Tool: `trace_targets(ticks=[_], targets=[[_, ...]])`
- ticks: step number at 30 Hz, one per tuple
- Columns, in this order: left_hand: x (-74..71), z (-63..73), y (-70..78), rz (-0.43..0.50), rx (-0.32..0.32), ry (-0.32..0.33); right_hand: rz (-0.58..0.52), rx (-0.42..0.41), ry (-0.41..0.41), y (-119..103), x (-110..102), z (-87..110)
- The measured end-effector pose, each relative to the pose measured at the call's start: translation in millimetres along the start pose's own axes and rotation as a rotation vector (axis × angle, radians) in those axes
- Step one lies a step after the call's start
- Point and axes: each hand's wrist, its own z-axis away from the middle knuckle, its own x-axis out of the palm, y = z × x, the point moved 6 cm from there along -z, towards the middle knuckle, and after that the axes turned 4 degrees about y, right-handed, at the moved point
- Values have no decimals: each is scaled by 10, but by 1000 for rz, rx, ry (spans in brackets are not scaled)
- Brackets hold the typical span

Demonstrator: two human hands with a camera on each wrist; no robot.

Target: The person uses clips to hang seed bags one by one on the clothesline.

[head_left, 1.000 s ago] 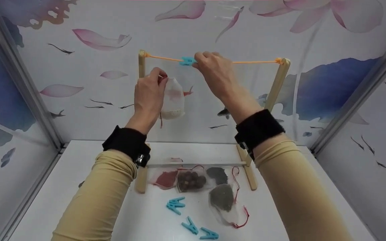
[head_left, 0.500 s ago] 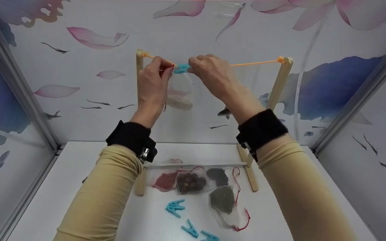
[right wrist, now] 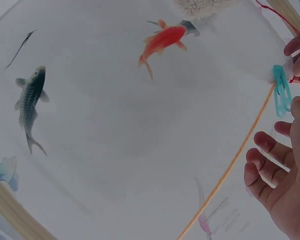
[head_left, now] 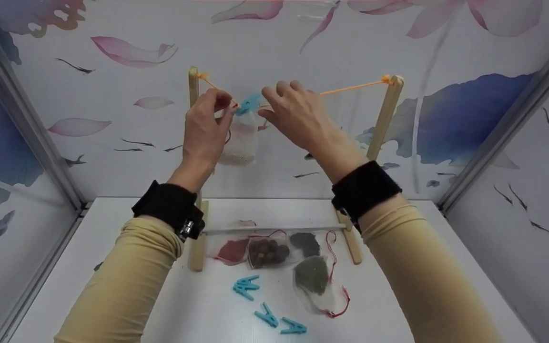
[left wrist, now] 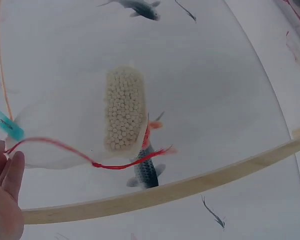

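A translucent drawstring bag [head_left: 239, 147] with pale pellets at its bottom hangs below the orange cord [head_left: 350, 89]. Its pellets [left wrist: 125, 110] and red drawstring [left wrist: 117, 166] show in the left wrist view. On the cord, at the bag's top, sits a blue clothespin [head_left: 248, 104], tilted. My left hand [head_left: 204, 128] pinches the bag's top corner by the drawstring, just left of the clothespin. Close to the clothespin's right end is my right hand [head_left: 298, 114], its fingers spread and holding nothing. In the right wrist view the thumb lies near the clothespin [right wrist: 281, 91]; contact is unclear.
Two wooden posts [head_left: 388, 116] carry the cord, joined low down by a white rod [head_left: 274, 228]. On the white table [head_left: 112, 228] lie a red-filled bag [head_left: 233, 251], a bag of brown balls [head_left: 268, 252], two dark-filled bags [head_left: 311, 276] and several blue clothespins [head_left: 266, 315].
The left hand has raised the bag to the cord beside the clothespin. The right hand has let go of the clothespin and spread its fingers. The cord now sags lower at the clothespin.
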Motion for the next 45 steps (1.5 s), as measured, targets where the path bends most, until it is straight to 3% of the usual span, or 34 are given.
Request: trace_targets(ticks=[4, 9, 14, 18, 22, 25, 30, 33, 35, 40, 45], targets=[[-19, 64, -8, -22, 35, -1, -41, -1, 12, 12, 72, 68], [8, 196, 48, -130, 189, 3, -76, 24, -18, 47, 207, 201], [110, 381, 84, -206, 347, -43, -94, 55, -143, 59, 433, 393], [216, 556, 16, -223, 394, -139, -170, 42, -265, 18, 683, 596], [369, 794, -120, -238, 387, -282, -291, 13, -394, -94, 975, 863], [516, 1040, -255, -240, 327, -429, -378, 25, -511, -228, 1214, 1106], [796, 1626, -507, -216, 229, -726, -515, 78, -668, -515, 1603, 1570], [966, 2025, -658, -230, 219, -903, -571, 63, -701, -692, 1787, 1856], [1071, 2256, -752, -242, 213, -987, -613, 64, -718, -778, 1880, 2046], [1260, 2632, -932, -261, 185, -1063, -726, 150, -760, -847, 2008, 2461], [1374, 2758, -1039, -232, 174, -1040, -880, 216, -740, -853, 2040, 2705]])
